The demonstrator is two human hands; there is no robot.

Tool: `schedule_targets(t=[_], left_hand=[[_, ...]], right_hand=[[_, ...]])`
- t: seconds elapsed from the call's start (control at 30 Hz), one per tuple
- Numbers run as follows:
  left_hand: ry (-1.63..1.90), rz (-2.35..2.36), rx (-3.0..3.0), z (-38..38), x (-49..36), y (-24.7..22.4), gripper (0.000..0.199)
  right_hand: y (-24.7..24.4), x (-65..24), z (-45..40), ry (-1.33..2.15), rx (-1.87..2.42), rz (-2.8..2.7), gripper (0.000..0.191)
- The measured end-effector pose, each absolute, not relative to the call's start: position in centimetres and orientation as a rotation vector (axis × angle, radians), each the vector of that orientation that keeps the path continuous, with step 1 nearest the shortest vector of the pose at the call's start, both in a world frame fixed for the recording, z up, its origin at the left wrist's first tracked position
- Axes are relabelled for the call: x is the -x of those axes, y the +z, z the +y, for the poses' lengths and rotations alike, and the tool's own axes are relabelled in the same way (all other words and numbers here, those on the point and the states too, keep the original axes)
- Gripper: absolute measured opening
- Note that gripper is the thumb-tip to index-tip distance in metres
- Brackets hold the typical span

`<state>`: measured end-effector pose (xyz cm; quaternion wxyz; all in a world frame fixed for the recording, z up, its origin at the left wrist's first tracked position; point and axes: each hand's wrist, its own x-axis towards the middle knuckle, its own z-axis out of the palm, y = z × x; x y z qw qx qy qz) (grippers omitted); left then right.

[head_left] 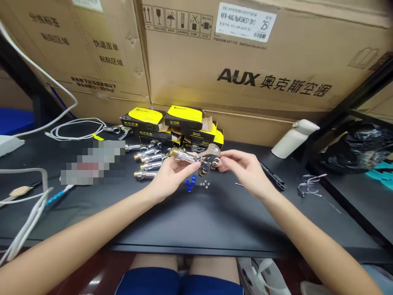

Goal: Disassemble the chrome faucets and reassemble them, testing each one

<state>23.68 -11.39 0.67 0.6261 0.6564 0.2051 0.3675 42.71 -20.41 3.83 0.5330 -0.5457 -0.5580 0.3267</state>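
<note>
A chrome faucet-like fitting (188, 156) with a brass threaded end is raised above the black table. My left hand (168, 178) has its fingers and thumb wrapped round its body, the brass end pointing left. At its right end, my right hand (245, 171) pinches a small round part (215, 163). Behind my left hand, several similar chrome fittings (150, 158) lie with brass ends to the left. Small blue pieces (190, 183) and tiny clear or metallic bits (204, 184) rest on the table just below the held fitting.
Yellow-and-black boxes (184, 116) are stacked behind the fittings, before large cardboard cartons (264, 61). A white bottle (295, 138), a black tool (272, 176) and glasses (310, 185) lie at the right. White cables (76, 129) and a blurred-out item (93, 163) are left.
</note>
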Motion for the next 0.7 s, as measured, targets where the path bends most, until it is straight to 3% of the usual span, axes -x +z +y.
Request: schedule_targets(t=[0.1,0.17,0.27,0.37,0.5,0.63,0.7], left_hand=[[0.959,0.527,-1.788,-11.2,-23.1,1.0,0.032],[0.996,0.536,-1.965,-11.3,-22.9,1.2,0.029],[0.897,0.494,-1.947,-11.5,-22.9,1.4,0.028],[0.575,0.419,-1.575,-11.7,-23.2,1.5,0.028],[0.309,0.391,-1.140,-11.9,-23.5,1.5,0.029],[0.435,0.383,-1.180,-11.9,-23.6,1.4,0.029],[0.613,0.384,-1.319,-11.7,-23.6,1.4,0.031]], right_hand=[[4.9,-43.0,-20.1,1.128,1.308,-1.191,0.050],[4.6,-42.6,-20.3,1.089,1.348,-1.224,0.044],[3.5,-42.2,-20.8,0.860,1.297,-1.412,0.036],[2.5,-42.5,-21.1,0.431,1.213,-1.766,0.029],[2.2,-43.0,-21.5,-0.051,1.101,-1.968,0.044],[2.0,-42.8,-22.0,0.294,1.238,-1.839,0.055],[1.7,-42.6,-22.2,0.634,1.325,-1.758,0.046]])
